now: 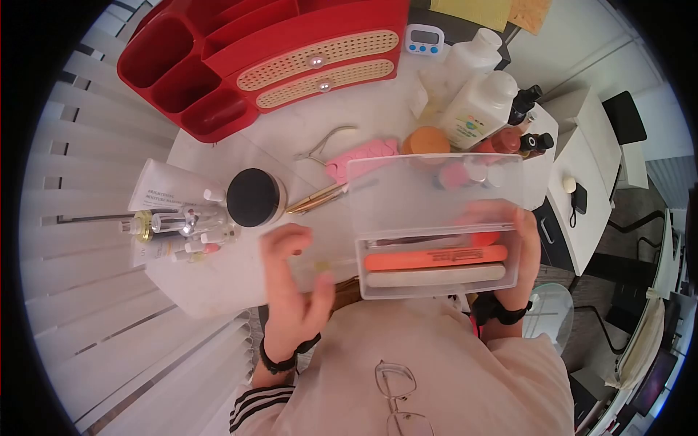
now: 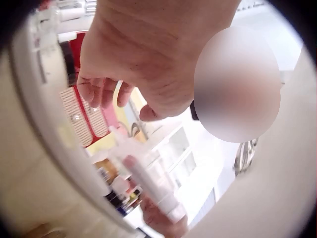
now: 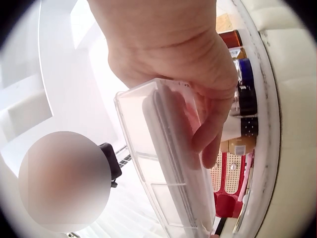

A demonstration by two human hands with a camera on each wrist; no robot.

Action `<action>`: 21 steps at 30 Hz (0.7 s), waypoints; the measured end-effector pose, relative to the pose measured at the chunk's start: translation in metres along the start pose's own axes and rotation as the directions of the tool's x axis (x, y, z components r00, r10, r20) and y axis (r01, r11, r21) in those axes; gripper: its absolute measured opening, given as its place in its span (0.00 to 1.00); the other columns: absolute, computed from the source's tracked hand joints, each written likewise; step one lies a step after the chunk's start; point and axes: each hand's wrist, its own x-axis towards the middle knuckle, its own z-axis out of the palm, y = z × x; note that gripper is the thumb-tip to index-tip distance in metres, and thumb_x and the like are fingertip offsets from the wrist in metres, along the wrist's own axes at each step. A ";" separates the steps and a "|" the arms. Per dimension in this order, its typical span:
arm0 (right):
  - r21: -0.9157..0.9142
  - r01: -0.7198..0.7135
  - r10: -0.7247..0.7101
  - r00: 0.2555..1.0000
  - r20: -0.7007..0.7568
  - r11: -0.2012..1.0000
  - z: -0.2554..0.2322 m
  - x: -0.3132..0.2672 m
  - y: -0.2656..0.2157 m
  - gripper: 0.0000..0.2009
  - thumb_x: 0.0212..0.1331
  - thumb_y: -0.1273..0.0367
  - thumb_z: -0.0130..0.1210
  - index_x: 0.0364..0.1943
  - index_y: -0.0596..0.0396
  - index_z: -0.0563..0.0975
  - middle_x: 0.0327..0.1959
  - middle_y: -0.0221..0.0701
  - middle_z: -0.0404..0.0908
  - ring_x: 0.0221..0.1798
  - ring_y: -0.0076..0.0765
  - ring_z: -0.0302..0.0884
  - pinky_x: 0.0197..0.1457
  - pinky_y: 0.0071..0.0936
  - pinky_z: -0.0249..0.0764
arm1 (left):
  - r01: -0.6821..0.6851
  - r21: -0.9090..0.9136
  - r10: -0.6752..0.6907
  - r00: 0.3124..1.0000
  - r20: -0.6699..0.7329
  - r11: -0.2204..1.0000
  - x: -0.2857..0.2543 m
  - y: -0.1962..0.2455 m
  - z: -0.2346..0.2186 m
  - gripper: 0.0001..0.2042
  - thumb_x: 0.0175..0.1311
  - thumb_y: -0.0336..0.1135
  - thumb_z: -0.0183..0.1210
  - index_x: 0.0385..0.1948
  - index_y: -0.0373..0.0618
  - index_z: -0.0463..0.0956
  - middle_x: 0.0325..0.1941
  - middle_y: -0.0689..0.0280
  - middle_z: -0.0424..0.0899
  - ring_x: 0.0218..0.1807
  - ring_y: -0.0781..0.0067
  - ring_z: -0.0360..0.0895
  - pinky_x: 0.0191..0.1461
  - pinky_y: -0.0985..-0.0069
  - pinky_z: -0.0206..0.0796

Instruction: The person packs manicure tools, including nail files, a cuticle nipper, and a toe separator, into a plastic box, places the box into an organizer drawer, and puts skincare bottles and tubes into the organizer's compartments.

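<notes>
Gripping the box [image 1: 440, 293] at one end, the right hand [image 1: 528, 245] probably steadies it so the files [image 1: 407, 260] lie level. The left hand [image 1: 285, 299] hovers empty and loosely bent.

Bright light fills all three views, their edges bowed, corners black.

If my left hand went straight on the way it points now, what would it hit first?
Your left hand would probably meet the gold sticks first, with the black-lidded jar just left of that line. The hand's height is unclear, so it might pass above them.
</notes>
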 end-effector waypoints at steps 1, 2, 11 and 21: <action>0.000 -0.005 0.005 1.000 0.005 1.000 -0.002 0.000 -0.001 0.32 0.66 0.50 0.48 0.46 0.75 0.79 0.39 0.52 0.85 0.39 0.44 0.84 0.46 0.38 0.83 | 0.055 0.059 -0.060 0.994 0.087 0.997 -0.004 -0.006 0.002 0.23 0.52 0.30 0.70 0.50 0.38 0.73 0.55 0.49 0.73 0.53 0.47 0.70 0.60 0.60 0.63; -0.010 0.006 -0.007 0.999 -0.046 1.000 -0.003 -0.001 -0.002 0.32 0.66 0.50 0.48 0.46 0.75 0.79 0.39 0.51 0.85 0.39 0.44 0.84 0.46 0.39 0.83 | 0.006 0.203 -0.041 0.985 0.170 0.979 -0.007 -0.007 0.007 0.21 0.53 0.29 0.69 0.48 0.39 0.74 0.57 0.53 0.72 0.56 0.49 0.68 0.62 0.59 0.61; 0.022 -0.007 0.009 0.994 -0.112 1.000 -0.007 -0.005 -0.007 0.32 0.66 0.48 0.48 0.47 0.73 0.78 0.38 0.51 0.84 0.39 0.48 0.84 0.46 0.39 0.82 | -0.110 0.344 0.035 0.975 0.218 0.932 -0.003 -0.020 0.007 0.15 0.56 0.22 0.65 0.45 0.40 0.75 0.47 0.59 0.77 0.50 0.51 0.72 0.51 0.61 0.67; 0.041 -0.012 0.004 0.984 0.177 0.999 0.011 0.006 0.008 0.29 0.68 0.54 0.47 0.48 0.76 0.78 0.41 0.53 0.85 0.42 0.45 0.86 0.50 0.37 0.83 | -0.059 0.181 0.082 0.989 -0.123 0.982 -0.007 0.036 -0.030 0.14 0.54 0.22 0.67 0.42 0.38 0.77 0.40 0.58 0.80 0.37 0.58 0.76 0.43 0.63 0.68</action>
